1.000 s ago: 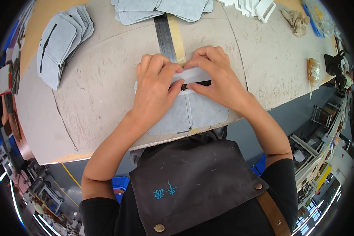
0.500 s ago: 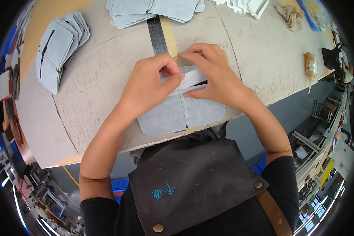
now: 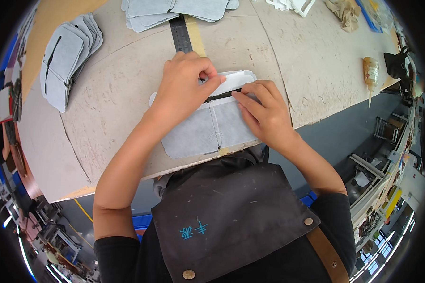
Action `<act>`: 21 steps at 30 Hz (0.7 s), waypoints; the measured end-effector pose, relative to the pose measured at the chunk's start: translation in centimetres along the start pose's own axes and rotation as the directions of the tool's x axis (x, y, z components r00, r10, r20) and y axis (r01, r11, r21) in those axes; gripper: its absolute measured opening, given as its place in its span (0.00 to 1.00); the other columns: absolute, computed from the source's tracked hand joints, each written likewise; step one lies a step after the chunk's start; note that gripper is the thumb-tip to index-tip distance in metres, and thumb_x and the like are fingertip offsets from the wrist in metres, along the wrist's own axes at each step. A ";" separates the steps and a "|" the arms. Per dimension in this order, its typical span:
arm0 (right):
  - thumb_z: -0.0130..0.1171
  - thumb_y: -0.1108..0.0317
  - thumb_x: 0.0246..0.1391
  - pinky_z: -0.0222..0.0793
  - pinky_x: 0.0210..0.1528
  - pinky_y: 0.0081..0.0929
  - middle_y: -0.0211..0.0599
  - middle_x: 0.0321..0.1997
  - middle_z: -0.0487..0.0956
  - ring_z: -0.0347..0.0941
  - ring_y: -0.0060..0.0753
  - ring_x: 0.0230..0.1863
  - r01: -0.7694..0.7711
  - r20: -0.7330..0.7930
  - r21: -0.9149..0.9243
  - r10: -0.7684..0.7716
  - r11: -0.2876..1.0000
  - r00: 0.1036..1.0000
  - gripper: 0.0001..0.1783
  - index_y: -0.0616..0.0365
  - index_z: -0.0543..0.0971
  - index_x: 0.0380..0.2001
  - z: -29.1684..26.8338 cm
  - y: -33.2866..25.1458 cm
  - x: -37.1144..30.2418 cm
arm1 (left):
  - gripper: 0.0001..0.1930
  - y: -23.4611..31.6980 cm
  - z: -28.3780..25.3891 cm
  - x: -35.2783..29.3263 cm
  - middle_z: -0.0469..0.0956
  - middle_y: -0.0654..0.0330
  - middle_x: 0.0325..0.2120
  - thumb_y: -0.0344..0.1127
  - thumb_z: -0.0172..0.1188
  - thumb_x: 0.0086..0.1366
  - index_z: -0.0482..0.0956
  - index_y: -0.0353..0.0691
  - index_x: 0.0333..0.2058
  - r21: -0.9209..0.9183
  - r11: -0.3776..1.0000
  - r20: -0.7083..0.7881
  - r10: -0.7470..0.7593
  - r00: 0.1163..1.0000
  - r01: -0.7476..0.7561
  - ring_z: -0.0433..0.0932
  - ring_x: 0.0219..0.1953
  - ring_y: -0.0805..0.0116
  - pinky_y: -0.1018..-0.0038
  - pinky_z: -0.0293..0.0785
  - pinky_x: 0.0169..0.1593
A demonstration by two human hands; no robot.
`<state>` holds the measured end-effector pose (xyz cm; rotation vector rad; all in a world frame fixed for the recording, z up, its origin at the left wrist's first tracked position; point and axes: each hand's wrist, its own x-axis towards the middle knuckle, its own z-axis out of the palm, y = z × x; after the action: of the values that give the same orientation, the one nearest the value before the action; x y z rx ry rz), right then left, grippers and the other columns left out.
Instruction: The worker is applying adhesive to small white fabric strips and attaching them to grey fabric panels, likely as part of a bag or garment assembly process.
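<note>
A light grey panel (image 3: 189, 134) lies flat at the table's near edge, a seam down its middle and a dark slot (image 3: 224, 95) across its upper part. Along the slot's far side runs a white strip (image 3: 235, 83). My left hand (image 3: 186, 85) is over the panel's upper left, thumb and forefinger pinched at the strip's left end; the fingertips partly hide the hold. Bent fingers of my right hand (image 3: 267, 111) grip the panel at the slot's near edge, the thumb tucked close beneath the forefinger.
Stacks of grey panels lie at the far left (image 3: 63, 56) and far middle (image 3: 174, 12). A dark steel ruler (image 3: 180, 35) lies beside a tan tape strip (image 3: 196, 40). White frame pieces (image 3: 300, 5), a crumpled cloth (image 3: 344, 15) and an amber squeeze bottle (image 3: 370, 74) are at the right.
My right hand has moved down and right, its spread fingers drawing in at the slot edge. My left hand has shifted slightly up. The white strip, raised before, lies flatter and more uncovered.
</note>
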<state>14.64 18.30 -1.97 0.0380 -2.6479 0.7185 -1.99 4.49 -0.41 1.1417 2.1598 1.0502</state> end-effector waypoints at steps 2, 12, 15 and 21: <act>0.64 0.81 0.38 0.70 0.44 0.36 0.37 0.42 0.75 0.70 0.44 0.45 0.015 0.020 -0.031 -0.015 0.999 1.000 0.19 0.61 0.81 0.39 0.0 0.0 -0.1 | 0.10 -0.3 0.4 0.2 0.76 0.58 0.26 0.37 0.67 0.57 0.79 0.39 0.22 0.055 0.998 -0.049 0.020 0.999 -0.017 0.70 0.35 0.62 0.67 0.65 0.44; 0.63 0.80 0.38 0.69 0.48 0.37 0.38 0.47 0.74 0.69 0.46 0.48 0.021 0.018 -0.047 -0.021 0.999 1.000 0.19 0.62 0.80 0.40 0.1 0.0 -0.3 | 0.09 -0.4 1.0 0.7 0.72 0.59 0.23 0.34 0.68 0.55 0.79 0.37 0.21 0.167 0.986 -0.124 0.034 0.992 -0.013 0.68 0.32 0.62 0.68 0.64 0.38; 0.63 0.80 0.39 0.69 0.49 0.38 0.38 0.49 0.75 0.70 0.46 0.49 0.006 0.036 -0.029 -0.005 1.000 0.999 0.19 0.62 0.80 0.40 0.2 0.0 -0.3 | 0.08 -0.3 1.0 0.8 0.75 0.58 0.25 0.35 0.67 0.54 0.81 0.40 0.20 0.146 0.989 -0.103 -0.010 0.995 0.025 0.69 0.36 0.59 0.66 0.63 0.44; 0.62 0.78 0.39 0.67 0.50 0.37 0.37 0.51 0.74 0.69 0.41 0.51 0.022 0.055 -0.082 -0.018 0.996 0.998 0.21 0.60 0.79 0.42 0.3 0.0 -0.3 | 0.08 -0.6 1.2 0.9 0.74 0.59 0.24 0.34 0.68 0.53 0.80 0.40 0.20 0.168 0.986 -0.118 0.013 0.993 0.007 0.69 0.35 0.59 0.66 0.62 0.42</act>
<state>14.85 18.17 -2.31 0.0616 -2.7221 0.6098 -1.90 5.52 -1.69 1.1837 2.3796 0.9736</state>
